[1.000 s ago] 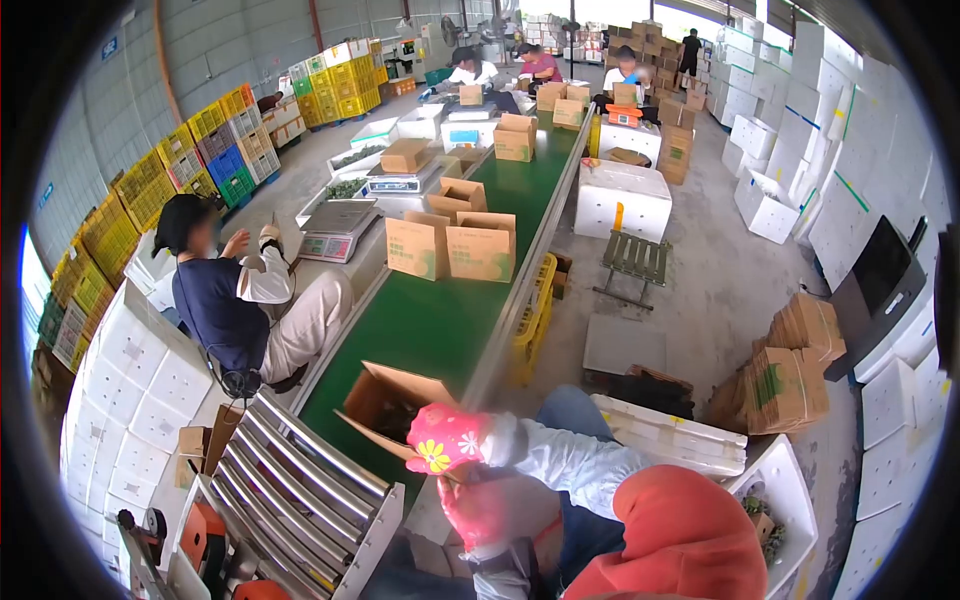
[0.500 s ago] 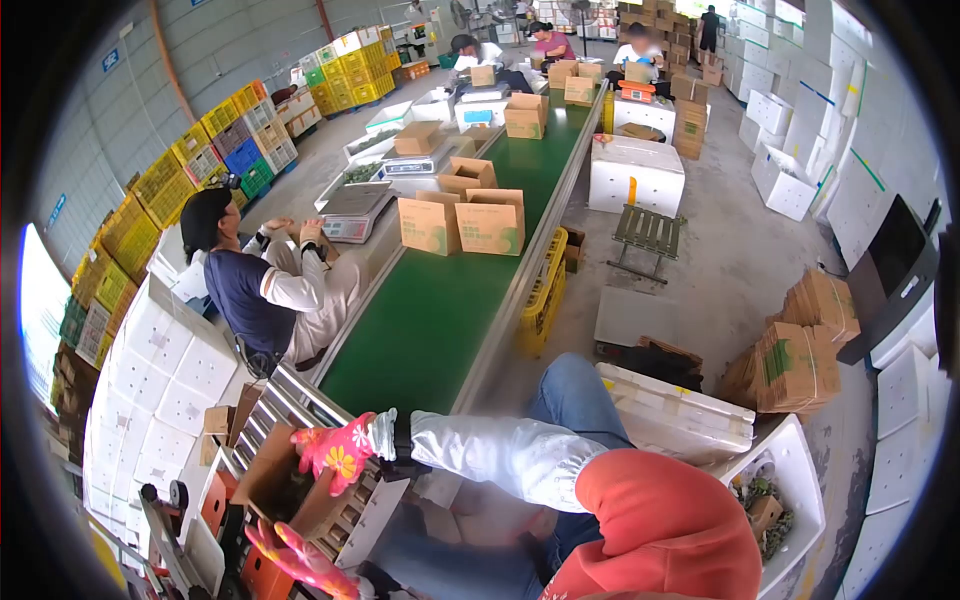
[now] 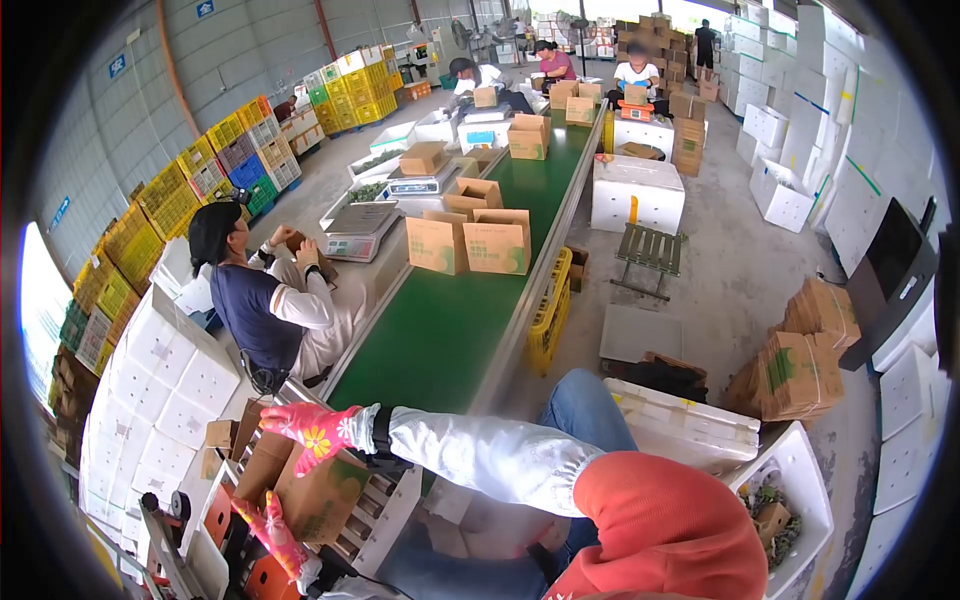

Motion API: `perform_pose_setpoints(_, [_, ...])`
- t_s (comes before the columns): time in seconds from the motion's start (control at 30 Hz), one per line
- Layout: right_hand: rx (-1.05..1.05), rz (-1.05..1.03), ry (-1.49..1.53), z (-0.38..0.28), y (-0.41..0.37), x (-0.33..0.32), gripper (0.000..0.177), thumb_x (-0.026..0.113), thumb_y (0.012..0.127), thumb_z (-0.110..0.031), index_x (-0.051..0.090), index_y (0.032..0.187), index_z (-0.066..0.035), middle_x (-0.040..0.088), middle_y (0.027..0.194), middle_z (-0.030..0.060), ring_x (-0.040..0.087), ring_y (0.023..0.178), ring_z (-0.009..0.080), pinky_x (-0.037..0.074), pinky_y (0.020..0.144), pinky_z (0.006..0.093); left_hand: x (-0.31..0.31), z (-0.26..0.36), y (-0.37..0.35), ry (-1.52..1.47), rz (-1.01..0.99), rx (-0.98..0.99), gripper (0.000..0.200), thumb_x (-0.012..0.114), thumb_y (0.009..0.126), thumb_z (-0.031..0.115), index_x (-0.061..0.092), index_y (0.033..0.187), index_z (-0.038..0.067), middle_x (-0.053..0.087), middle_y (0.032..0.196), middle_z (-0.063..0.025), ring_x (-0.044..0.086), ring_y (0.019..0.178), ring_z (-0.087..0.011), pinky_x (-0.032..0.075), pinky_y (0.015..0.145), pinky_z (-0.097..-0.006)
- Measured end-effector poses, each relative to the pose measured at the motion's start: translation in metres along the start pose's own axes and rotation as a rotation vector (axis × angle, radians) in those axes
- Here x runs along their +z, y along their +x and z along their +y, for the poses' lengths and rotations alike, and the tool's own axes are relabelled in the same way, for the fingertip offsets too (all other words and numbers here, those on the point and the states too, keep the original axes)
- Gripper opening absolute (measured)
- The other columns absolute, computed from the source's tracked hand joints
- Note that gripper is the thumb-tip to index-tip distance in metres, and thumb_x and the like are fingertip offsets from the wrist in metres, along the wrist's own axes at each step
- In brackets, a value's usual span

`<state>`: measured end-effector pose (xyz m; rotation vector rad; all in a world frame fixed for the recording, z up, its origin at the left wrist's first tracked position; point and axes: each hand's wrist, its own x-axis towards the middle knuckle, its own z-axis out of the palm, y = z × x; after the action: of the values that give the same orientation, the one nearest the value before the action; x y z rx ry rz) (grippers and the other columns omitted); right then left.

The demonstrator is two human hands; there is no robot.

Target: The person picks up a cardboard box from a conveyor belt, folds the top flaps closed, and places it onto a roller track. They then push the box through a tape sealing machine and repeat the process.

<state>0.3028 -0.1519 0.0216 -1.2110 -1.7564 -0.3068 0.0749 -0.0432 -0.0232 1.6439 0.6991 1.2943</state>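
Note:
Near the lower left, an open cardboard box [image 3: 325, 500] stands tilted on the metal rollers [image 3: 375, 515], its green-printed side in view. My right hand [image 3: 312, 436], in a pink flowered glove, lies over the box's upper edge with its fingers stretched out. Below and to the left, my left hand [image 3: 272, 535] wears a matching glove; its fingers are apart beside the box's lower left side. Whether its fingertips touch the cardboard is unclear. The inside of the box is mostly hidden.
A green conveyor belt [image 3: 430, 325] carries several boxes [image 3: 497, 243]. At its left sits a co-worker [image 3: 250, 300] near a scale [image 3: 362, 225]. White foam boxes [image 3: 680, 425] and flat cardboard bundles [image 3: 790, 375] are at the right. Orange equipment [image 3: 270, 578] is below.
The box by my hands has turned and tilted, showing its printed side. My right hand has shifted left and up, my left hand slightly left. The co-worker's hands now have brown cardboard between them.

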Motion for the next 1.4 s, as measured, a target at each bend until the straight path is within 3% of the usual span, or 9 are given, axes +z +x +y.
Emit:
perform_pose_setpoints(0.17, [0.105, 0.334, 0.447, -0.023, -0.030, 0.006, 0.036, 0.073, 0.076, -0.005, 0.058, 0.108, -0.007, 0.057, 0.091, 0.0066, 0.060, 0.087, 0.0247, 0.049, 0.077, 0.0349, 0.000, 0.033, -0.047, 0.003, 0.003, 0.057, 0.039, 0.057, 0.094, 0.015, 0.048, 0.127, -0.003, 0.052, 0.123, -0.0122, 0.049, 0.115, -0.0179, 0.037, 0.099, -0.0311])
perform_pose_setpoints(0.4, [0.773, 0.116, 0.998, -0.030, -0.030, -0.007, 0.024, 0.064, 0.090, -0.020, 0.060, 0.109, -0.004, 0.057, 0.112, 0.0044, 0.052, 0.111, 0.0149, 0.041, 0.094, 0.0299, 0.003, 0.022, -0.040, -0.013, 0.023, -0.083, 0.052, 0.041, 0.099, 0.036, 0.048, 0.133, -0.002, 0.051, 0.133, -0.0146, 0.046, 0.123, -0.0228, 0.030, 0.107, -0.0359])
perform_pose_setpoints(0.5, [0.673, 0.174, 1.182, -0.024, -0.036, 0.011, 0.031, 0.056, 0.096, -0.025, 0.054, 0.120, -0.005, 0.059, 0.108, 0.0020, 0.055, 0.104, 0.0088, 0.041, 0.093, 0.0234, -0.003, 0.013, -0.038, -0.087, -0.008, -0.011, 0.054, 0.039, 0.098, 0.035, 0.044, 0.136, -0.003, 0.045, 0.139, -0.0159, 0.041, 0.129, -0.0246, 0.024, 0.112, -0.0377])
perform_pose_setpoints(0.7, [0.647, 0.070, 1.134, -0.019, -0.047, 0.006, 0.026, 0.054, 0.097, -0.027, 0.060, 0.111, -0.006, 0.038, 0.140, 0.0125, 0.038, 0.130, 0.0187, 0.032, 0.106, 0.0334, 0.000, 0.025, -0.042, -0.062, -0.019, -0.078, 0.050, 0.039, 0.098, 0.028, 0.045, 0.134, -0.007, 0.045, 0.139, -0.0174, 0.040, 0.131, -0.0233, 0.025, 0.112, -0.0351])
perform_pose_setpoints(1.0, [0.518, 0.008, 0.839, -0.013, -0.046, 0.004, 0.021, 0.056, 0.095, -0.020, 0.061, 0.106, -0.003, 0.048, 0.130, 0.0115, 0.046, 0.122, 0.0216, 0.035, 0.103, 0.0341, -0.004, 0.010, -0.034, 0.008, -0.039, -0.050, 0.048, 0.053, 0.092, 0.021, 0.048, 0.134, -0.001, 0.048, 0.138, -0.0147, 0.044, 0.127, -0.0257, 0.028, 0.110, -0.0345])
perform_pose_setpoints(1.07, [0.528, 0.031, 0.809, -0.015, -0.046, 0.004, 0.019, 0.056, 0.093, -0.017, 0.063, 0.104, -0.003, 0.050, 0.127, 0.0120, 0.048, 0.119, 0.0225, 0.037, 0.101, 0.0345, 0.038, 0.069, -0.054, 1.380, 0.117, 0.535, 0.050, 0.058, 0.088, 0.020, 0.048, 0.134, 0.001, 0.049, 0.137, -0.0144, 0.045, 0.126, -0.0319, 0.031, 0.107, -0.0388])
perform_pose_setpoints(1.17, [0.547, 0.085, 0.775, -0.023, -0.045, -0.004, 0.017, 0.056, 0.091, -0.013, 0.064, 0.103, -0.003, 0.053, 0.122, 0.0126, 0.051, 0.115, 0.0235, 0.040, 0.099, 0.0350, 0.109, 0.086, -0.088, 0.831, -0.227, 0.634, 0.082, 0.075, 0.070, 0.037, 0.041, 0.138, 0.004, 0.048, 0.136, -0.0151, 0.044, 0.128, -0.0306, 0.027, 0.108, -0.0427])
perform_pose_setpoints(1.2, [0.556, 0.121, 0.763, -0.023, -0.046, -0.003, 0.018, 0.056, 0.090, -0.011, 0.063, 0.103, -0.003, 0.054, 0.120, 0.0127, 0.052, 0.114, 0.0237, 0.041, 0.099, 0.0351, 0.123, 0.091, -0.092, 1.071, -0.179, 0.585, 0.085, 0.076, 0.069, 0.039, 0.041, 0.138, 0.004, 0.050, 0.134, -0.0154, 0.045, 0.126, -0.0301, 0.029, 0.108, -0.0430])
perform_pose_setpoints(1.4, [0.640, 0.150, 0.572, -0.027, -0.036, -0.006, 0.034, 0.052, 0.093, -0.014, 0.053, 0.123, 0.000, 0.054, 0.124, 0.0166, 0.055, 0.113, 0.0268, 0.044, 0.096, 0.0347, 0.112, 0.075, -0.056, 0.975, -0.290, 0.548, 0.082, 0.075, 0.069, 0.035, 0.042, 0.137, 0.004, 0.051, 0.134, -0.0143, 0.044, 0.127, -0.0330, 0.029, 0.107, -0.0456])
